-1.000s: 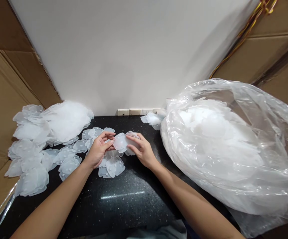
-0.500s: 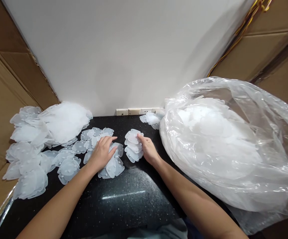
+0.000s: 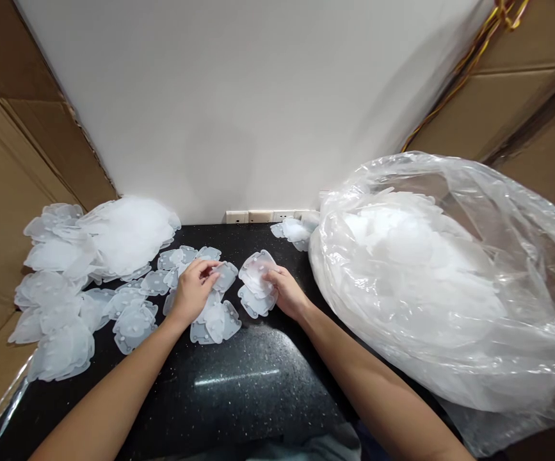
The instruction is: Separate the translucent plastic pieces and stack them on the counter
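Observation:
Between the thumb and fingers of my left hand (image 3: 194, 289) is a thin translucent plastic piece (image 3: 226, 276), roughly square with rounded corners and small round bumps. Below and behind that hand lie several loose pieces of the same kind (image 3: 214, 322). My right hand (image 3: 284, 289) pinches a few overlapping translucent plastic pieces (image 3: 257, 274) by their right edge, just over the black speckled countertop (image 3: 239, 390). A small gap separates what the two hands hold. How many pieces overlap in the right hand is hard to tell.
At the left is a large heap of the same pieces (image 3: 123, 234), with more stacks (image 3: 61, 346) in front. A big clear plastic bag (image 3: 450, 358) full of them stands at the right. Wall sockets (image 3: 260, 217) and a few pieces (image 3: 292, 230) are at the back. Cardboard (image 3: 13, 160) flanks the left.
My left fingers have closed on a plastic piece from the loose spread and lifted its edge. My right hand has raised and tilted the top of its overlapping pieces.

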Demonstrator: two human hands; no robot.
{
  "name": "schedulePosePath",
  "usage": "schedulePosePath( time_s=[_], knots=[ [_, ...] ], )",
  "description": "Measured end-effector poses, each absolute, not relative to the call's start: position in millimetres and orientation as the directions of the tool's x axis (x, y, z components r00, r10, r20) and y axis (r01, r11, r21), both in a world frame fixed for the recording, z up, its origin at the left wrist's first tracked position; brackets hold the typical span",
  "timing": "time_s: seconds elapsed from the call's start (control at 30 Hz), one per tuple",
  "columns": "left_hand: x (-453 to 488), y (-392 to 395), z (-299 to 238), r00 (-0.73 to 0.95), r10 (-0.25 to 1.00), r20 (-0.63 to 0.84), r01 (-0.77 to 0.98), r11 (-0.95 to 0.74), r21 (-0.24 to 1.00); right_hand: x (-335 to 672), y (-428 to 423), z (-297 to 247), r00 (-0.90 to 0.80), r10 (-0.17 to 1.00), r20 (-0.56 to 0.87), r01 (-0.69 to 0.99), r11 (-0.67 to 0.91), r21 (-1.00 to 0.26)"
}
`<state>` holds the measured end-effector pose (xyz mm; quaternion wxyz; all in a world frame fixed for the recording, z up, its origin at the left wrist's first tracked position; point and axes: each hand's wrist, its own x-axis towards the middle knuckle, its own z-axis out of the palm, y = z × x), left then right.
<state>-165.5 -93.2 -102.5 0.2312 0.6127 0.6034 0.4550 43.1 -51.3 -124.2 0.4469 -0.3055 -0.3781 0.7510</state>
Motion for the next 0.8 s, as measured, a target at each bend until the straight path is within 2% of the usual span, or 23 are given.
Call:
schedulePosePath(
  time_s=[0.07,0.17,0.23,0.3,0.4,0.5,0.6,0.7,0.8],
  knots=[
    [-166,-90,-102,-0.241,0.959,0.150,0.296,-0.075,0.952,45,-51,-125,-0.387,0.917,-0.095,-0.421,-0.267,-0.867],
    [-163,-89,-100,-0.281,0.959,-0.028,0.003,0.030,1.000,50,-48,-127,-0.329,0.943,-0.058,-0.237,-0.142,-0.961],
    [-160,-91,-96,-0.272,0.958,-0.094,-0.095,0.071,0.993,54,-46,-127,-0.291,0.956,-0.041,0.006,-0.041,-0.999],
    [-157,-93,-91,-0.248,0.958,-0.141,-0.148,0.107,0.983,58,-43,-126,-0.252,0.967,-0.030,0.238,0.032,-0.971],
    [-153,-96,-85,-0.221,0.958,-0.184,-0.191,0.143,0.971,62,-41,-124,-0.219,0.974,-0.057,0.422,0.041,-0.906],
    [-151,-97,-82,-0.199,0.956,-0.215,-0.226,0.169,0.959,64,-41,-124,-0.189,0.982,-0.025,0.511,0.077,-0.856],
    [-151,-97,-81,-0.185,0.957,-0.224,-0.233,0.179,0.956,63,-45,-124,-0.169,0.965,0.198,0.580,0.260,-0.772],
    [-151,-97,-82,-0.154,0.963,-0.220,-0.230,0.182,0.956,58,-51,-125,-0.272,0.854,0.443,0.544,0.516,-0.662],
    [-151,-99,-83,-0.122,0.967,-0.226,-0.235,0.193,0.953,51,-57,-127,-0.465,0.692,0.552,0.382,0.719,-0.581]
  ],
)
